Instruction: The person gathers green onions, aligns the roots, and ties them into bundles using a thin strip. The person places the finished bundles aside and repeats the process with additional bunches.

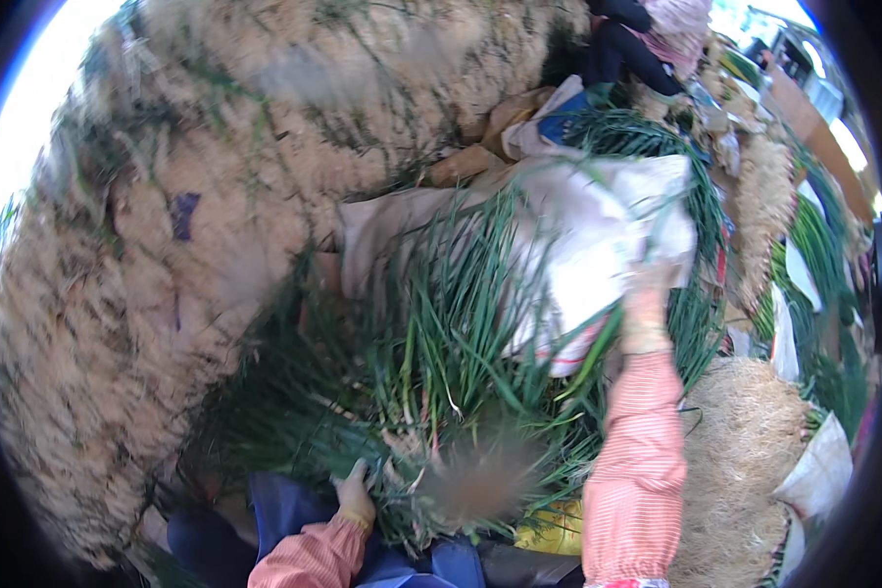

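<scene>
My right hand, in a pale glove and blurred, reaches forward onto a white woven sack; whether its fingers grip the sack is not clear. Loose green onions with long dark green leaves lie across the sack and in front of me. Down at the lower left, my gloved left hand touches the near edge of the green pile, its thumb apart; the leaves partly hide its fingers. Both arms wear pink striped sleeves. Blue cloth covers my lap below.
A high heap with pale roots and green leaves rises at left and ahead. At right lie root-covered bundles, more green onions and white sheets. A person sits at the top right. A yellow packet lies near my right sleeve.
</scene>
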`<move>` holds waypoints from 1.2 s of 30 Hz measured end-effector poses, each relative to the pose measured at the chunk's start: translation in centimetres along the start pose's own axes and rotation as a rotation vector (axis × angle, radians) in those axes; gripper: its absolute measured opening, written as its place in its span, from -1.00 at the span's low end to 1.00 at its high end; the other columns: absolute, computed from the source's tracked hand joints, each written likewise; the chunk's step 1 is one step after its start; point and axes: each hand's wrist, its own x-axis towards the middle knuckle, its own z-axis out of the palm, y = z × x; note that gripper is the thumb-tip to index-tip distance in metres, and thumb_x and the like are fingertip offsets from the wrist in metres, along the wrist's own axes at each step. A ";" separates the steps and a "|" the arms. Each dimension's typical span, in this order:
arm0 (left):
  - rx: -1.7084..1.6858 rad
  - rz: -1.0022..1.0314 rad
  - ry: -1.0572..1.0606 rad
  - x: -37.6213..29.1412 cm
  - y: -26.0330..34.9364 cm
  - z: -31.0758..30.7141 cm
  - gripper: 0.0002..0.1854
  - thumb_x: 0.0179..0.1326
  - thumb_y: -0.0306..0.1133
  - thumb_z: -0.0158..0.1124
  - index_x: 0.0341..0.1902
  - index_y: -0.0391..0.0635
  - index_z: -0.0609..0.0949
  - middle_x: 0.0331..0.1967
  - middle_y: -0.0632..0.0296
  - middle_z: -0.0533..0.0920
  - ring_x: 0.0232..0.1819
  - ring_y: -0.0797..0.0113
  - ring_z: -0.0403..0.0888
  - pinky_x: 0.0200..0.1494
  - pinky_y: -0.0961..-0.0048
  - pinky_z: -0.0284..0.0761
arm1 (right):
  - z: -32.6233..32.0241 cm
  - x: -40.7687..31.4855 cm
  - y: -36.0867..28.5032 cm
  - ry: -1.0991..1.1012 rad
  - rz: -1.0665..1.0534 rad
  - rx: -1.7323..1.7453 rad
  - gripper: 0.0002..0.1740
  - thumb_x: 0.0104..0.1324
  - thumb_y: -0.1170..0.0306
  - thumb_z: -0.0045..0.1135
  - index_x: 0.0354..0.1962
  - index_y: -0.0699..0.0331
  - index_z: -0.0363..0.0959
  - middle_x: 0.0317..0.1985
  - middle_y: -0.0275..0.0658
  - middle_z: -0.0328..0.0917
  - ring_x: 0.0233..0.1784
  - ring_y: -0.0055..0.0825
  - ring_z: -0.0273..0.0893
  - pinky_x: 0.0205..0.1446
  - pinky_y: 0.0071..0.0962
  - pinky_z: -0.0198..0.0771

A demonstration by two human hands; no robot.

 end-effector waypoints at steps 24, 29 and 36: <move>0.783 0.425 -0.006 22.0 13.7 4.6 -0.69 0.19 -0.31 0.13 0.00 -0.08 0.57 -0.15 0.06 0.65 -0.09 0.10 0.59 -0.12 0.21 0.47 | -17.6 -15.1 -18.8 -0.130 0.255 -0.572 -0.51 0.34 0.44 -0.09 0.20 0.42 0.15 0.03 -0.12 0.35 0.01 -0.45 0.37 0.17 -0.42 0.31; 1.042 0.241 0.151 21.0 16.7 1.1 -0.55 0.16 -0.27 0.12 0.11 -0.22 0.49 -0.02 -0.19 0.58 0.05 -0.17 0.54 0.02 0.13 0.43 | -17.8 -19.3 -17.7 -0.153 0.421 -0.658 -0.51 0.34 0.42 -0.07 0.18 0.43 0.17 0.01 -0.12 0.37 0.00 -0.44 0.38 0.15 -0.43 0.32; 1.186 0.086 0.069 19.8 16.4 3.7 -0.14 0.09 -0.05 0.33 0.40 -0.11 0.21 0.24 -0.11 0.43 0.27 -0.07 0.38 0.27 0.19 0.34 | -17.2 -21.8 -16.8 -0.165 0.549 -0.695 -0.51 0.33 0.39 -0.04 0.17 0.45 0.20 -0.01 -0.12 0.40 -0.02 -0.44 0.39 0.12 -0.43 0.33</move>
